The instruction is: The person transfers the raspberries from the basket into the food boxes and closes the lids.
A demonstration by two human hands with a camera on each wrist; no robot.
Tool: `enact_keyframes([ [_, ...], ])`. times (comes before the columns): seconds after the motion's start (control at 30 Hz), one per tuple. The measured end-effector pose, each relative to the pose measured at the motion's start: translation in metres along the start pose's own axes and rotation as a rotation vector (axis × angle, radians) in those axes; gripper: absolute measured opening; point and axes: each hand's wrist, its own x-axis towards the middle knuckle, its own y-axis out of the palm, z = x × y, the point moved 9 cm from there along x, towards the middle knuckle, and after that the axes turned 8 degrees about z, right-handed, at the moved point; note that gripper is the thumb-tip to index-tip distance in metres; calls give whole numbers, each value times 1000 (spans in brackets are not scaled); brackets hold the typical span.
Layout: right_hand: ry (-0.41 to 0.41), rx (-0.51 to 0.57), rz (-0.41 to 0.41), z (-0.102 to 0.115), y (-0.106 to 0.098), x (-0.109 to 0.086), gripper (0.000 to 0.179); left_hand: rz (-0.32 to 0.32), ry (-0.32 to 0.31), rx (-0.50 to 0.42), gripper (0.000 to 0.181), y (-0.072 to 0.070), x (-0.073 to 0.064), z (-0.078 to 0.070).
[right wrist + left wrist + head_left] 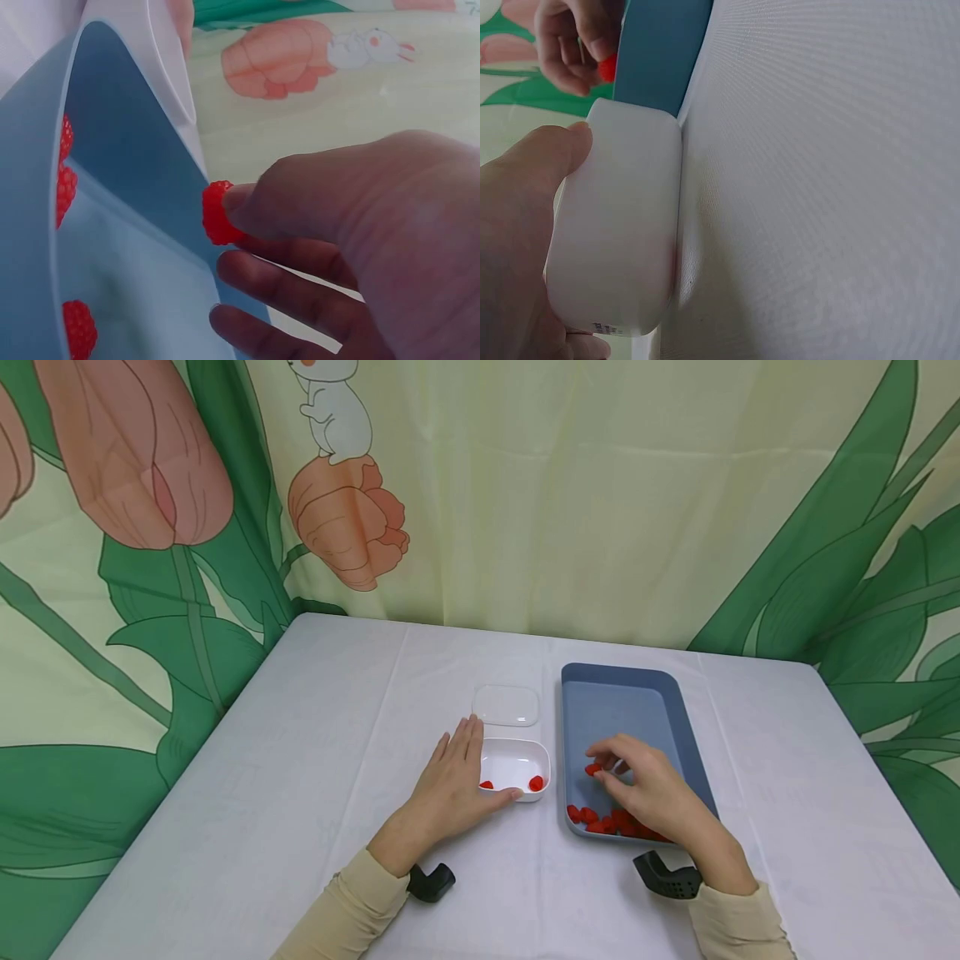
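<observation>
My right hand (647, 783) pinches a red toy-like raspberry (217, 213) between thumb and fingertip, over the blue-grey tray (617, 702). Its other fingers are spread below in the right wrist view. Several more raspberries (587, 816) lie along the tray's near side. Left of the tray stands a small white box (517, 747) with two raspberries (536, 783) visible inside. My left hand (452, 781) rests against this box: its straight fingers lie along the left end, and the thumb (577, 146) touches the near rim.
A clear lid (506, 706) lies just beyond the white box. White cloth (300, 793) covers the table, and a printed curtain (555, 510) hangs behind its far edge. Black wrist mounts (432, 883) show below both hands.
</observation>
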Motion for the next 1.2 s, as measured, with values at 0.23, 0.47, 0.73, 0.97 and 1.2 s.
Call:
enact_keyframes([
  [0.23, -22, -26, -36, 4, -2, 3, 32, 0, -4, -3, 110, 0, 0, 0],
  [0.47, -6, -29, -30, 5, -1, 7, 30, 0, -8, 0, 110, 0, 0, 1],
  [0.73, -5, -15, -28, 10, 2, 13, 30, -3, -7, 1, 111, 1, 0, 2],
  [0.97, -23, 0, -28, 17, 3, 18, 28, 5, -8, 11, 111, 1, 0, 1],
  [1.2, -30, 8, -24, 20, 6, 22, 29, 4, -9, 20, 111, -1, 0, 0],
])
